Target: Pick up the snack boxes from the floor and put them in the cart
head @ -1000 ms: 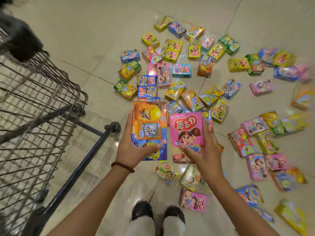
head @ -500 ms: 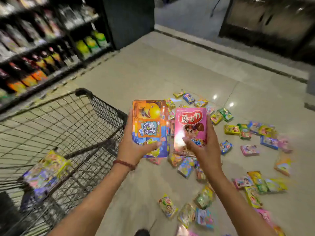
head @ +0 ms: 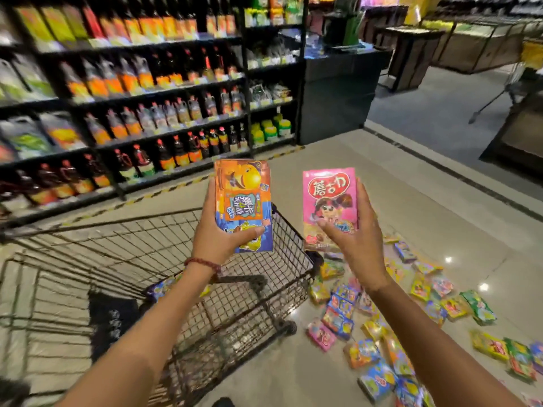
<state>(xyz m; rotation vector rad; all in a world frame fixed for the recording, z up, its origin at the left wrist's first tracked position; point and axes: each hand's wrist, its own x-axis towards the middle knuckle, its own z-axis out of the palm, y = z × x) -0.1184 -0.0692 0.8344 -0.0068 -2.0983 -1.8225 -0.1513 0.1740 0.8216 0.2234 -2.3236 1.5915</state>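
Note:
My left hand [head: 219, 235] grips an orange and blue snack box [head: 242, 198] upright, above the far right corner of the wire shopping cart [head: 117, 254]. My right hand [head: 354, 239] holds a pink snack box [head: 330, 201] upright, just right of the cart's edge and over the floor. Inside the cart, a snack box [head: 160, 289] shows partly behind my left forearm. Several colourful snack boxes [head: 382, 318] lie scattered on the tiled floor to the right of the cart.
Tall dark shelves [head: 132, 92] stocked with bottles run along the left and back. A dark counter [head: 338, 92] stands beyond the cart. Open tiled floor [head: 411, 177] stretches to the right, with more store fixtures [head: 476, 45] far back.
I have stood up and the view has risen from the floor to the shelves. Both hands lifted their boxes and moved apart, the left one now over the cart.

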